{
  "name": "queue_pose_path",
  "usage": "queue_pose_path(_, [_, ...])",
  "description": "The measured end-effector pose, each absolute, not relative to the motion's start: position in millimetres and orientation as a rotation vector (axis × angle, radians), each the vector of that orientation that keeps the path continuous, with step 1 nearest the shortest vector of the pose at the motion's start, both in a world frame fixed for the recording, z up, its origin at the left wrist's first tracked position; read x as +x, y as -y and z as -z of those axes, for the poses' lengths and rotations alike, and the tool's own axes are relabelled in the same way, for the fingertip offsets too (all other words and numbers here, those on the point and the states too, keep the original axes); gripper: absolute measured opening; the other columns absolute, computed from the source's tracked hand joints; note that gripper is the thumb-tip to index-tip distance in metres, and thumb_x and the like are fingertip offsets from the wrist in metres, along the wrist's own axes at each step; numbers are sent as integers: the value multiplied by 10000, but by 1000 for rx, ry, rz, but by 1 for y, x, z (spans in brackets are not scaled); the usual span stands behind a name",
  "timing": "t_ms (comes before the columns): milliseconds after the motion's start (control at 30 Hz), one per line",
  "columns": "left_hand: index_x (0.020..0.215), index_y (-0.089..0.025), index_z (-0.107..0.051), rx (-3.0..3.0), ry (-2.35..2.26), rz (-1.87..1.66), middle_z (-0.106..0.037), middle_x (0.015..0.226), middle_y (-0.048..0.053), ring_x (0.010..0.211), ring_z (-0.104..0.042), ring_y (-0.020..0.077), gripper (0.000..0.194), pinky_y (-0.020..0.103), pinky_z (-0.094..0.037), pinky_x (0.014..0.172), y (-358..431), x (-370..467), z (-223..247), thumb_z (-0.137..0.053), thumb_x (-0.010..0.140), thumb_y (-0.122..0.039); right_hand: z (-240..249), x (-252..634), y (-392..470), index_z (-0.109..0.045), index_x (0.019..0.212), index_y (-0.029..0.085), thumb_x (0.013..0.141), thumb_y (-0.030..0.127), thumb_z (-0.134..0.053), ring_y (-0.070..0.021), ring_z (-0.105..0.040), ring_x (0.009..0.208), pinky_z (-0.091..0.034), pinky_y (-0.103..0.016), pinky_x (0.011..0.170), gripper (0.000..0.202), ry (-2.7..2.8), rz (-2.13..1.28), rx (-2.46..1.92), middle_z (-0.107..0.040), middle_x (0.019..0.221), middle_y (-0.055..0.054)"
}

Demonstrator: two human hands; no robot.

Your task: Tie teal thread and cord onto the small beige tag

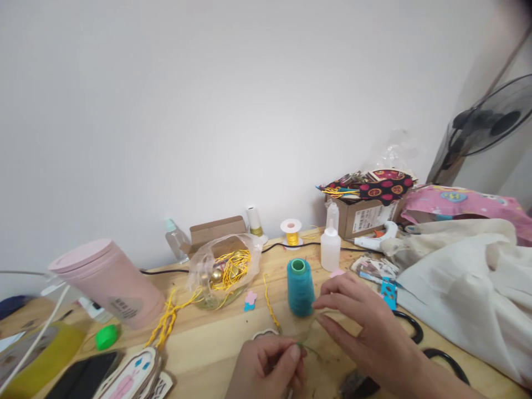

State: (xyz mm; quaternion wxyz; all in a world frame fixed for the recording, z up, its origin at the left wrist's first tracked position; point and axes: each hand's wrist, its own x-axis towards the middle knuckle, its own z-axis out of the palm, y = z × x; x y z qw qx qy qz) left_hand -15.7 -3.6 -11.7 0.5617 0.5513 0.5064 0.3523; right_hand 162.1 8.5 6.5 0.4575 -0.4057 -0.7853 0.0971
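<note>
My left hand [270, 368] is at the bottom middle, with thumb and forefinger pinched on a thin green thread [310, 350] whose short end sticks out to the right. To its right, my right hand [368, 327] hovers with thumb and fingers apart, and I see nothing firmly gripped in it. Its fingertips come close to a teal thread cone [300, 288] standing upright. Just behind my left hand lies a small pale tag [266, 333] with a yellow cord loop [270, 302]. Black-handled scissors [446, 363] are partly covered by my right forearm.
Left are a pink tumbler [112, 282], a green cap [107, 336], a phone [85, 377] and stacked tags [133, 377]. Behind stand a bag of bells and yellow cord [226, 266], a yellow spool [292, 237], a squeeze bottle [331, 246] and a filled box [366, 216]. White cloth [469, 277] lies right.
</note>
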Motion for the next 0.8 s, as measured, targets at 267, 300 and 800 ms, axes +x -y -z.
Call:
queue_pose_path(267, [556, -114, -599, 1197, -1138, -810, -544, 473, -10, 450, -469, 82, 386, 188, -392, 471, 1, -18, 5, -619, 623, -494, -4, 153, 3, -627, 716, 186, 705, 214, -602, -148, -535, 625, -408, -244, 556, 39, 2077, -298, -937, -620, 657, -18])
queue_pose_path(300, [567, -114, -600, 1206, -1144, -812, -546, 480, -9, 459, -471, 86, 383, 190, -393, 479, 1, -19, 6, -614, 631, -491, -3, 152, 4, -627, 718, 186, 705, 209, -600, -147, -538, 629, -411, -242, 561, 39, 2069, -305, -945, -623, 663, -19])
queue_pose_path(800, [537, -164, -606, 1931, -1389, -860, -538, 499, 9, 495, -496, 131, 299, 192, -346, 474, 6, -20, 9, -462, 765, -293, 5, 155, 1, -635, 815, 200, 707, 190, -563, -205, -574, 851, -433, -328, 777, 130, 1931, -842, -1276, -652, 857, -28])
